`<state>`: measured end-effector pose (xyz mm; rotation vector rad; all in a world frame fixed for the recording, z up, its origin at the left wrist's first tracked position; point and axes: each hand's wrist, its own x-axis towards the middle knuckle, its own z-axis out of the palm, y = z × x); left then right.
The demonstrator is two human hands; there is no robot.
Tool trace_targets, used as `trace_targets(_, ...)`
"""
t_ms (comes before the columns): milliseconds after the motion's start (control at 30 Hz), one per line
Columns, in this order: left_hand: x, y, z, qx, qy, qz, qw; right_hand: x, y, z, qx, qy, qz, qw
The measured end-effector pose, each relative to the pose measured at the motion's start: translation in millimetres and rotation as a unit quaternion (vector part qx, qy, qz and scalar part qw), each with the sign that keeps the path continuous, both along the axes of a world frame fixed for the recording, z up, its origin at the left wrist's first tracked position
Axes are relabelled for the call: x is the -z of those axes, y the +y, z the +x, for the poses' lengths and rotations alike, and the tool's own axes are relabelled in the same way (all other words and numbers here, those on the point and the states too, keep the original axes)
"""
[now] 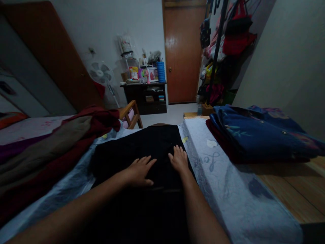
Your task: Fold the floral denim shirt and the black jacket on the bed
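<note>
A black garment (152,142) lies spread out on a light patterned cloth (215,179) in front of me; its exact kind is hard to make out in the dim light. My left hand (141,171) rests flat on its middle, fingers spread and pointing right. Near the garment's right edge, my right hand (179,159) presses down with fingers stretched forward. Neither hand grips anything. The garment's near part fades into darkness below my forearms.
Folded blue floral clothes (261,132) sit in a stack on the right, over a wooden surface (291,189). Loose maroon and brown clothes (61,145) lie to the left. Beyond are a wooden chair (135,115), a fan (101,73), a dark cabinet (132,98) and a door (184,57).
</note>
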<state>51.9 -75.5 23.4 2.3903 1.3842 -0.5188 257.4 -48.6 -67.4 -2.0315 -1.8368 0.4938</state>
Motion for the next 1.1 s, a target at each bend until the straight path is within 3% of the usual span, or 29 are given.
trace_targets(200,-7.6,-70,-43,-0.085,0.012,0.013,0.996,-1.5,1,-3,0.013,-0.026,-0.009,1.0)
trace_targets(400,10.1,-116,-70,-0.132,0.035,0.105,0.985,-4.8,1,-6,0.014,-0.047,-0.032,0.998)
trace_targets(567,15.4,-122,-79,-0.131,0.01,0.205,0.97,-10.2,7,3,-0.007,0.0,-0.049,0.999)
trace_targets(700,18.6,-122,-82,-0.117,-0.037,0.208,0.97,-24.0,20,17,-0.023,0.038,-0.019,0.999)
trace_targets(833,31.1,-126,-79,-0.116,-0.051,0.193,0.973,-33.6,43,20,-0.021,0.083,0.054,0.995)
trace_targets(933,40.8,-128,-76,-0.122,-0.049,0.189,0.973,-26.3,61,15,-0.032,0.119,0.09,0.988)
trace_targets(1100,49.3,-130,-77,-0.14,-0.054,0.177,0.973,5.0,76,16,-0.03,0.172,0.115,0.978)
